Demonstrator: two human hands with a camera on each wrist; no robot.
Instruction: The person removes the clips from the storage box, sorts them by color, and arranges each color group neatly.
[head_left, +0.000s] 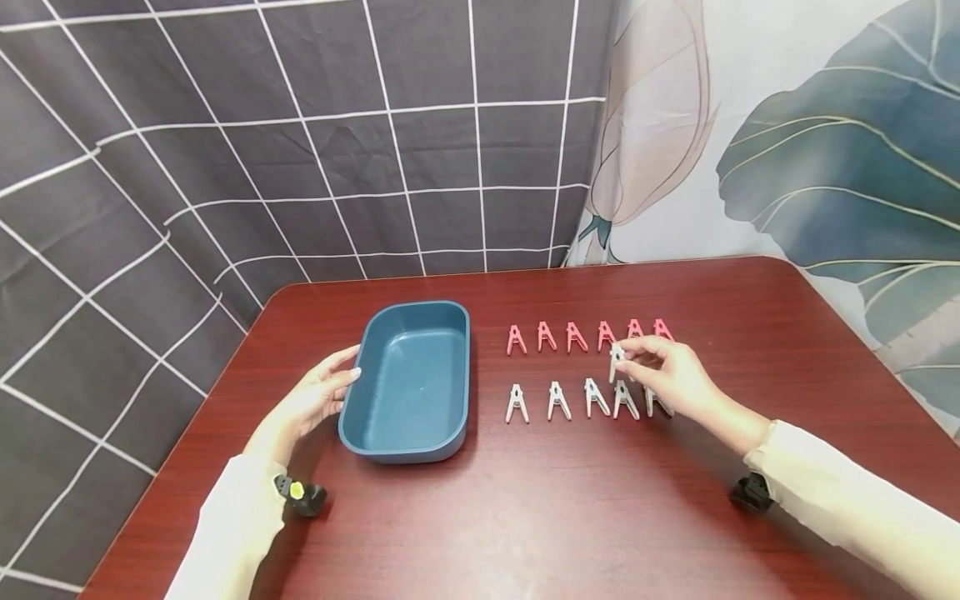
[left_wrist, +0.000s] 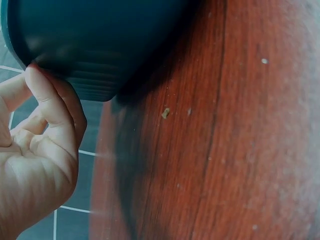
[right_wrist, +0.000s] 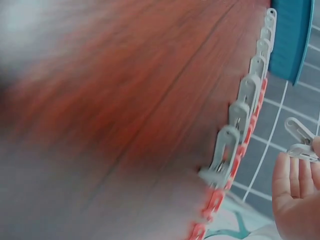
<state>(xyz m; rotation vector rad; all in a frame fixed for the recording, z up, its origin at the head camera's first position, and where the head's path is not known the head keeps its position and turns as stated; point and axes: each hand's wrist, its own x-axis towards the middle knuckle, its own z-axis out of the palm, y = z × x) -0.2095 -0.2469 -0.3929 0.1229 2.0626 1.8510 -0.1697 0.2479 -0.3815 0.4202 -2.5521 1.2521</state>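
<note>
On the left half of the table stands a blue plastic bin (head_left: 408, 450), its inside bare. My left hand (head_left: 318, 393) is at its left side, thumb at the rim and fingers against the outer wall; the left wrist view shows the fingertips on the bin wall (left_wrist: 95, 75). A white clothespin (head_left: 617, 360) is pinched between thumb and fingers of my right hand (head_left: 671, 375), raised over the clothespin rows. In the right wrist view this held clothespin (right_wrist: 300, 131) points away from the fingers. Below it, a row of white clothespins (head_left: 558, 402) stretches across the table, partly hidden by the hand.
Behind the white row runs a second row of red clothespins (head_left: 575, 337), its right end close to my right hand. The dark red wooden table (head_left: 510, 525) meets a grey checked cloth (head_left: 435, 150) and a leaf-patterned curtain (head_left: 825, 167) at the back.
</note>
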